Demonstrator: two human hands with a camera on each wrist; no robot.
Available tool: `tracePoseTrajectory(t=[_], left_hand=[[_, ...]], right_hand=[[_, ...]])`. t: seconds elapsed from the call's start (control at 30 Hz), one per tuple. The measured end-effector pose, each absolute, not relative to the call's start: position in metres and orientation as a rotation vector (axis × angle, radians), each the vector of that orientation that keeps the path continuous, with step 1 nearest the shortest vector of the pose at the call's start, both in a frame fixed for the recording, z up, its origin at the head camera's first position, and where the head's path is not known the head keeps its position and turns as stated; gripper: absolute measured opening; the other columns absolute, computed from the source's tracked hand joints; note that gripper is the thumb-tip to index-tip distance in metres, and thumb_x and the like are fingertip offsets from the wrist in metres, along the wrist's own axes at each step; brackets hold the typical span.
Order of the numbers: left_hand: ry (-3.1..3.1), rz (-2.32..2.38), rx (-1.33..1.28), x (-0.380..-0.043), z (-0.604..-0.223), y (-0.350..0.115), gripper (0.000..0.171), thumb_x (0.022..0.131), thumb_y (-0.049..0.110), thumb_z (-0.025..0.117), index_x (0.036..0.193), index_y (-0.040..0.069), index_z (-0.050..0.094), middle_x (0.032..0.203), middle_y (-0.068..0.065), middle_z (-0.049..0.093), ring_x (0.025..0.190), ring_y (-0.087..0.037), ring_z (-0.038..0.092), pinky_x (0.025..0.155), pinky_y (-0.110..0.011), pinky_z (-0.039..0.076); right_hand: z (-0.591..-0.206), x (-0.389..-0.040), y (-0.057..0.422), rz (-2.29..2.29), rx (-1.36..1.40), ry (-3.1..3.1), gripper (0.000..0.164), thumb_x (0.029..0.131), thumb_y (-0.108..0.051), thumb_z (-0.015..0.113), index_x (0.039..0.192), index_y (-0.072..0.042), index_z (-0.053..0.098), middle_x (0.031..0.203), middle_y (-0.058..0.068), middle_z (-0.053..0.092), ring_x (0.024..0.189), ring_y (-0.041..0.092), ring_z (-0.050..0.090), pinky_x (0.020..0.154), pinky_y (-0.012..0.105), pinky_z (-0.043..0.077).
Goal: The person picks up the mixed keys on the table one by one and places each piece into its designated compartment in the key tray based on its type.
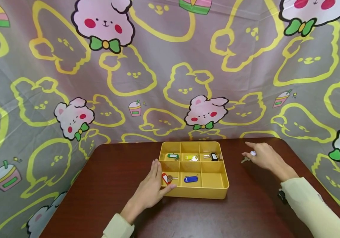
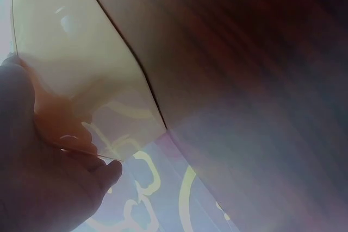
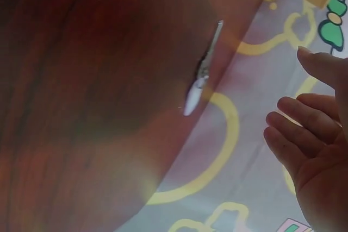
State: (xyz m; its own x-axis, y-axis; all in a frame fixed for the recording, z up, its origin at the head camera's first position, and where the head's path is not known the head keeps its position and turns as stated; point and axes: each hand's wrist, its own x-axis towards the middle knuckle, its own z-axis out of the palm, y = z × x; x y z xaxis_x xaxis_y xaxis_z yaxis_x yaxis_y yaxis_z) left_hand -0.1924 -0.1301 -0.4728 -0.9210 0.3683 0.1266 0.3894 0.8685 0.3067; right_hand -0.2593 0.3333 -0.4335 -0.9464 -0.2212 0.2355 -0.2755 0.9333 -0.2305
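Observation:
My left hand (image 1: pixel 147 188) rests at the near left corner of a yellow compartment box (image 1: pixel 195 193), its fingers straight along the left wall and its thumb at the front rim. The left wrist view shows the same hand against the box wall (image 2: pixel 65 31). To the right of the box, my right hand (image 1: pixel 263 157) hovers with nothing in it, fingers loosely extended. Below it on the table lies a key with a white tag (image 3: pixel 201 77), apart from the fingers in the right wrist view.
The back row holds keys with a green tag (image 1: pixel 173 156), a yellow tag (image 1: pixel 190 157) and a black tag (image 1: pixel 214 156). In front are a red-tagged key (image 1: pixel 166 178) and a blue tag (image 1: pixel 191 179). A patterned curtain (image 1: pixel 164 82) surrounds the brown table (image 1: pixel 113 172).

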Motion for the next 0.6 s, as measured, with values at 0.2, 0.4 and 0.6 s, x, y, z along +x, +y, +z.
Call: tracePoseTrajectory(t=[0.2,0.4,0.6], left_hand=[[-2.976,-0.519,-0.604,-0.192,-0.474,-0.131,0.108,0.099,0.07,0.055,0.164,-0.008,0.018,0.175,-0.026,0.006,0.165,-0.038,0.01,0.126,-0.048,0.036],[-2.986,-0.531,-0.605,-0.191,-0.473,-0.131,0.109,0.099,0.071,0.054,0.164,-0.008,0.017,0.175,-0.027,0.006,0.165,-0.038,0.009,0.126,-0.049,0.036],[-2.992,-0.541,-0.611,-0.191,-0.472,-0.132,0.112,0.098,0.076,0.048,0.165,-0.007,0.015,0.175,-0.026,0.003,0.165,-0.038,0.009,0.126,-0.048,0.035]], right_hand=[[-0.447,-0.259,0.342,0.426,0.385,-2.967,0.056,0.096,-0.023,0.076,0.136,0.013,0.062,0.068,0.002,0.062,0.06,0.013,0.045,0.056,0.029,0.037],[-0.459,-0.258,0.348,0.419,0.439,-2.993,0.046,0.095,-0.019,0.075,0.129,0.012,0.068,0.094,0.015,0.078,0.06,0.012,0.043,0.057,0.029,0.036],[-0.463,-0.262,0.356,0.399,0.48,-3.015,0.027,0.094,-0.015,0.075,0.114,0.004,0.075,0.089,0.004,0.076,0.066,0.012,0.048,0.063,0.032,0.042]])
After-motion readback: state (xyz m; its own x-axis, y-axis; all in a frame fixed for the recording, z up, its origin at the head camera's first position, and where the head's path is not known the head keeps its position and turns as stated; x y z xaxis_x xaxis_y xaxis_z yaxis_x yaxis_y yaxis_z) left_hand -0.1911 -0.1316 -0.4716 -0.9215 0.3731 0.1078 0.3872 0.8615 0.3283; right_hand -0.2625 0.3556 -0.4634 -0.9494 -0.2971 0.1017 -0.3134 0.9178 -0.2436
